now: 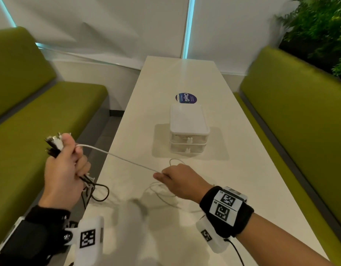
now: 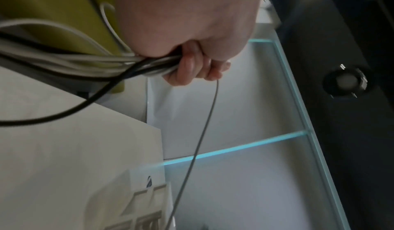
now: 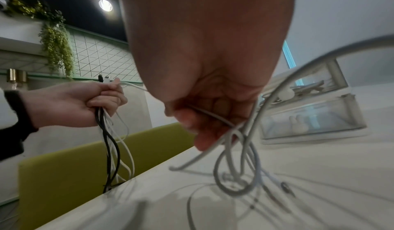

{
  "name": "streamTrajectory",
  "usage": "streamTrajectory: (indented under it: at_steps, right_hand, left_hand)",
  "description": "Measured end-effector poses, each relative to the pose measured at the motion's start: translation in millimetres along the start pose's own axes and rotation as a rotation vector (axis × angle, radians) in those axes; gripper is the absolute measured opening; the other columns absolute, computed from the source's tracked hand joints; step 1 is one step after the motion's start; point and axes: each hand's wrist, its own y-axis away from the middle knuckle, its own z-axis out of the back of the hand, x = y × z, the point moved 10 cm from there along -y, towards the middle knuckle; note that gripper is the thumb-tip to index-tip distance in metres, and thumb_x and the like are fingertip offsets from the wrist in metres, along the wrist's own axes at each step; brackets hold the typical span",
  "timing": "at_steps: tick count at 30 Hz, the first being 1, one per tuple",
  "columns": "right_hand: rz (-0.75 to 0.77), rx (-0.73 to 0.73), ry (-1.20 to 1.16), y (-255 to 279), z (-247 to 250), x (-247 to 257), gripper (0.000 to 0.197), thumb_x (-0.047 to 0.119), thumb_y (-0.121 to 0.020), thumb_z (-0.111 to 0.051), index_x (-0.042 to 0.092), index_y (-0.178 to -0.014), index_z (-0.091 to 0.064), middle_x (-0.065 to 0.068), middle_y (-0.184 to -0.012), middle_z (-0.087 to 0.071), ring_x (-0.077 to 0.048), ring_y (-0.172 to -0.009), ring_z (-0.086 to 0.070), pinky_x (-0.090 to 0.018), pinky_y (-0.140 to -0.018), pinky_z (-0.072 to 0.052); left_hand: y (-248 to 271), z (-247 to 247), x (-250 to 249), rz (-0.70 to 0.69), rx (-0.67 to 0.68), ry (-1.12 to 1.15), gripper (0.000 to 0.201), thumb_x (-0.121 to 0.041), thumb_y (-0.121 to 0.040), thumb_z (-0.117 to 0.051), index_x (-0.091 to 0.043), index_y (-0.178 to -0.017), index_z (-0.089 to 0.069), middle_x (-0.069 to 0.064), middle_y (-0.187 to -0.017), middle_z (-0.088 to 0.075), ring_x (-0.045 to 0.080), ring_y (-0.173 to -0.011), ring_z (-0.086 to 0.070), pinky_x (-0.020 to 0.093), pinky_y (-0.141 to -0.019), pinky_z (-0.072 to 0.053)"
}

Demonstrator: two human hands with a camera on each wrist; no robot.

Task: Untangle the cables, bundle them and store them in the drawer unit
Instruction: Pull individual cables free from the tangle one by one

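My left hand (image 1: 66,166) is raised over the table's left edge and grips a bunch of black and white cables (image 2: 102,61), with their plugs (image 1: 53,144) sticking out above the fist. One white cable (image 1: 119,158) runs taut from that fist to my right hand (image 1: 175,177), which pinches it low over the table. Below the right hand loose white loops (image 3: 236,171) lie on the tabletop. A small white two-drawer unit (image 1: 188,131) stands further back in the middle, both drawers closed.
The long white table (image 1: 242,179) runs away from me between two green benches (image 1: 31,121) (image 1: 300,112). A round blue sticker (image 1: 186,97) lies behind the drawer unit. Plants (image 1: 319,25) hang at the back right.
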Motion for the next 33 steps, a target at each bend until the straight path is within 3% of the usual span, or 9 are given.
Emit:
streamTrajectory:
  at_steps: [6, 9, 13, 16, 22, 25, 29, 31, 33]
  right_hand:
    - [0.017, -0.033, 0.080, -10.8, 9.8, 5.3, 0.049, 0.040, -0.102, -0.038, 0.023, -0.056, -0.035, 0.003, -0.057, -0.042, -0.016, -0.056, -0.040, -0.029, -0.066, -0.024]
    - [-0.017, -0.013, 0.018, -13.5, 12.8, 1.9, 0.051, 0.040, -0.101, -0.042, 0.019, -0.055, -0.039, 0.000, -0.055, -0.047, -0.014, -0.053, -0.044, -0.032, -0.058, -0.035]
    - [-0.082, -0.018, 0.007, -14.5, 11.1, -8.9, 0.050, 0.040, -0.100, -0.044, 0.009, -0.061, -0.052, -0.014, -0.073, -0.068, -0.026, -0.068, -0.062, -0.033, -0.068, -0.048]
    - [-0.162, -0.057, -0.012, -14.1, 12.6, -27.5, 0.050, 0.040, -0.099, -0.047, 0.003, -0.068, -0.059, -0.015, -0.077, -0.070, -0.030, -0.073, -0.064, -0.036, -0.071, -0.051]
    - [-0.142, -0.076, 0.167, -11.7, 17.9, -27.3, 0.046, 0.040, -0.100, -0.042, 0.012, -0.071, -0.062, -0.002, -0.074, -0.067, -0.020, -0.076, -0.058, -0.034, -0.080, -0.038]
    - [-0.118, -0.060, 0.051, -12.2, 16.0, -27.5, 0.022, 0.027, -0.098, -0.048, 0.022, -0.092, -0.069, 0.014, -0.085, -0.065, -0.008, -0.090, -0.053, -0.028, -0.081, -0.042]
    - [-0.040, 0.035, -0.097, -7.1, 4.7, -26.6, 0.017, 0.021, -0.093, -0.056, 0.035, -0.095, -0.067, 0.023, -0.096, -0.062, 0.003, -0.077, -0.056, -0.015, -0.072, -0.041]
    - [-0.050, 0.073, -0.108, -2.2, 2.8, -34.1, 0.021, 0.022, -0.089, -0.059, 0.041, -0.097, -0.065, 0.021, -0.109, -0.064, 0.003, -0.071, -0.058, -0.021, -0.074, -0.045]
    - [-0.051, 0.090, -0.120, 1.3, 3.5, -39.1, 0.027, 0.021, -0.087, -0.062, 0.041, -0.104, -0.064, 0.018, -0.115, -0.062, -0.002, -0.084, -0.061, -0.027, -0.081, -0.049]
  left_hand:
    - [-6.6, 22.2, 17.7, 0.156, -0.092, 0.274, 0.046, -0.055, -0.096, -0.042, -0.024, -0.062, -0.045, -0.010, -0.052, -0.030, 0.009, -0.038, -0.019, 0.017, -0.037, -0.021]
    - [-8.0, 25.1, 13.9, 0.141, -0.095, 0.317, 0.046, -0.056, -0.095, -0.043, -0.023, -0.062, -0.045, -0.010, -0.051, -0.030, 0.009, -0.038, -0.020, 0.018, -0.037, -0.022]
    - [-10.4, 32.7, 9.1, 0.120, -0.120, 0.371, 0.048, -0.056, -0.094, -0.046, -0.023, -0.060, -0.047, -0.010, -0.051, -0.030, 0.010, -0.042, -0.018, 0.020, -0.038, -0.022]
    - [-13.7, 41.8, 3.8, 0.095, -0.146, 0.396, 0.049, -0.056, -0.095, -0.045, -0.023, -0.059, -0.047, -0.009, -0.051, -0.030, 0.009, -0.040, -0.019, 0.019, -0.038, -0.022]
    - [-22.8, 61.8, -2.9, 0.072, -0.202, 0.393, 0.048, -0.057, -0.096, -0.040, -0.022, -0.064, -0.044, -0.008, -0.048, -0.029, 0.009, -0.038, -0.019, 0.017, -0.037, -0.023]
    - [-25.8, 69.4, -5.2, 0.061, -0.222, 0.402, 0.049, -0.057, -0.097, -0.039, -0.022, -0.062, -0.045, -0.008, -0.048, -0.029, 0.010, -0.037, -0.020, 0.016, -0.037, -0.023]
    - [-32.2, 82.6, -3.9, 0.065, -0.260, 0.422, 0.051, -0.057, -0.097, -0.038, -0.022, -0.060, -0.045, -0.008, -0.048, -0.028, 0.010, -0.037, -0.020, 0.016, -0.037, -0.023]
    - [-34.6, 93.2, -2.8, 0.063, -0.300, 0.415, 0.050, -0.057, -0.097, -0.038, -0.023, -0.061, -0.044, -0.008, -0.047, -0.028, 0.010, -0.037, -0.020, 0.016, -0.038, -0.023]
    - [-35.0, 102.2, -1.6, 0.059, -0.342, 0.400, 0.050, -0.057, -0.097, -0.039, -0.023, -0.061, -0.044, -0.008, -0.047, -0.029, 0.009, -0.037, -0.020, 0.016, -0.038, -0.023]
